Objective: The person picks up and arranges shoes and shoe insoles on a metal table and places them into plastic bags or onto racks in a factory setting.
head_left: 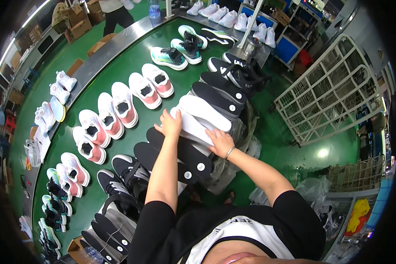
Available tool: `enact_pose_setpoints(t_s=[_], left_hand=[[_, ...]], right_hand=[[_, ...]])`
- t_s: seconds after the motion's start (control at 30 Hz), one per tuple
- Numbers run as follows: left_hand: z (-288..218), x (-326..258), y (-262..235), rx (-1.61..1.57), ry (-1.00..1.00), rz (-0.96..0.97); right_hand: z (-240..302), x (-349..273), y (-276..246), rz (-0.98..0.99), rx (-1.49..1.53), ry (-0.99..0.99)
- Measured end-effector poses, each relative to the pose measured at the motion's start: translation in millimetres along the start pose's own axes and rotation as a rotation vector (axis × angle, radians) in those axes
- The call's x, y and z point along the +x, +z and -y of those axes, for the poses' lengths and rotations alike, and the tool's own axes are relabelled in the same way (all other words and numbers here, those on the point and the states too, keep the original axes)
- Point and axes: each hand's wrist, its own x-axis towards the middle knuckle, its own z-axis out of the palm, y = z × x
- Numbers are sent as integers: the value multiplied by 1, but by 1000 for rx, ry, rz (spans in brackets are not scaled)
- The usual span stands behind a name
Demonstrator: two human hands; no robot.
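Two white insoles [205, 111] lie side by side on top of a stack of insoles in front of me. My left hand [170, 125] grips the left-hand white insole near its far end, thumb raised along the edge. At the near end of that same insole, my right hand [221, 141] has its fingers curled over the edge. Black insoles [180, 154] with round white stickers are piled just left of and below my hands. More black insoles [215, 97] lie beyond the white pair.
White and pink sneakers [123, 105] stand in a row on the curved green conveyor [114, 66]. Teal and black sneakers [169, 58] sit farther along, with black shoes [237, 72] near the stacks. A white wire cart [325, 92] stands on the floor at right. Clear plastic bags [224, 176] hang beside the insoles.
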Motion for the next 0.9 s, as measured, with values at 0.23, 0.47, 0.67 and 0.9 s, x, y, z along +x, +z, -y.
enact_pose_setpoints(t_s=[0.23,0.47,0.67,0.9], left_hand=[[32,25,27,-122,514,126],[25,21,30,140,461,178],[6,6,32,334,258,13],[3,-1,41,93,209,-102]], right_hand=[[4,-15,18,-122,-74,39],[9,-15,20,-81,-98,109],[-7,-8,9,24,101,118],[-13,11,-4,89,-3,85]])
